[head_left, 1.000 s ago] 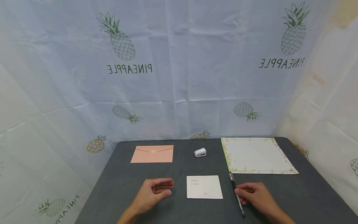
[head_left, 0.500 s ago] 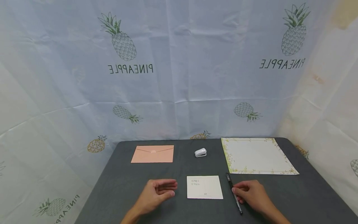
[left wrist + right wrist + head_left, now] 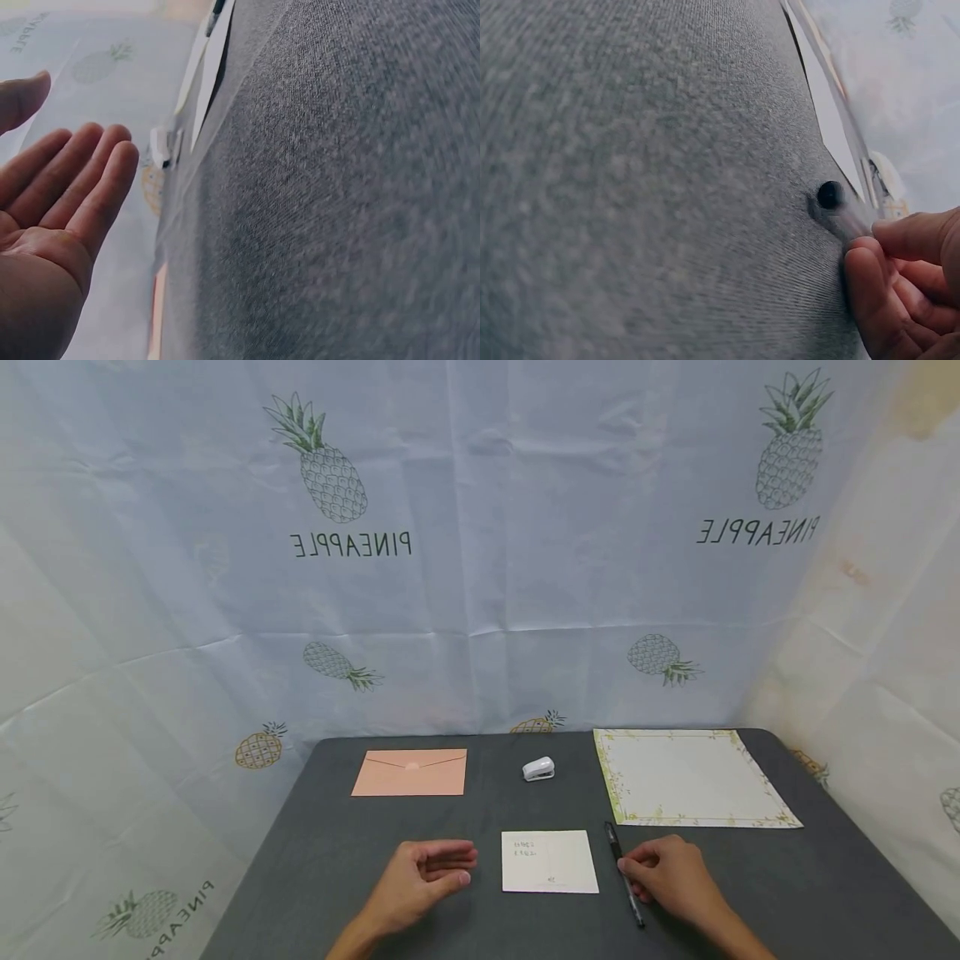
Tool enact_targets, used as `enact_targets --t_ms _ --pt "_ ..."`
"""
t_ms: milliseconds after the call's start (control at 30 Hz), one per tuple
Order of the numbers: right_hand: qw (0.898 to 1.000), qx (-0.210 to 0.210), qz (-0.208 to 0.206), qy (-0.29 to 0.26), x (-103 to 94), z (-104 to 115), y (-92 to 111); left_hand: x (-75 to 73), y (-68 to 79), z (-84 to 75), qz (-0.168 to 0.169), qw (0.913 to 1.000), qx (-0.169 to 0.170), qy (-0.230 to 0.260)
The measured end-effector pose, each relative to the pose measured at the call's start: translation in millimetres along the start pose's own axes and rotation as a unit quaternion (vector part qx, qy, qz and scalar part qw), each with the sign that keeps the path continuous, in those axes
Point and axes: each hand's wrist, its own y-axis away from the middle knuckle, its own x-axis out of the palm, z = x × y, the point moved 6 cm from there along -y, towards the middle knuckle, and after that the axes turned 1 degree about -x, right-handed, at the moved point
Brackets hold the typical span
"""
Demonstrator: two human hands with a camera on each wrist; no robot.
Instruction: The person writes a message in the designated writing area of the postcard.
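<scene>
In the head view my right hand (image 3: 670, 875) pinches a black-and-clear pen (image 3: 628, 893) between thumb and fingers, low over the table just right of a small white card (image 3: 550, 862) with a few handwritten lines. The right wrist view shows the dark end of the pen (image 3: 830, 195) pointing at the camera, the fingertips around its barrel. My left hand (image 3: 416, 887) holds nothing; it stays left of the card, fingers straight and thumb apart. The left wrist view shows that hand (image 3: 64, 195) with its palm bare.
A pink envelope (image 3: 409, 774) lies at the back left of the dark table (image 3: 315, 860). Behind the card stands a small white stapler (image 3: 538, 768). A large sheet with a floral border (image 3: 690, 777) lies at the back right. A pineapple-print curtain (image 3: 480, 568) hangs behind.
My right hand has moved slightly left with the pen, bringing it away from the large sheet's corner and closer to the card. My left hand has shifted a little right.
</scene>
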Motion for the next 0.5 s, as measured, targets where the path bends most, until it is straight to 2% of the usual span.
enact_targets --t_ms 133,300,400,500 --pt "1.000 -0.001 0.014 0.009 -4.4 0 -1 -6.7 1.5 -4.9 -0.010 0.9998 0.016 -0.012" --pt "0.997 -0.060 0.037 0.014 -23.6 8 1 -24.8 5.9 -16.9 -0.033 0.9983 0.038 -0.030" --pt "0.995 -0.088 0.021 0.035 -44.0 16 3 -38.5 10.3 -27.6 -0.054 0.9964 0.047 -0.046" --pt "0.991 -0.120 -0.025 0.061 -69.7 28 4 -53.4 15.5 -42.1 -0.087 0.9913 0.059 -0.079"
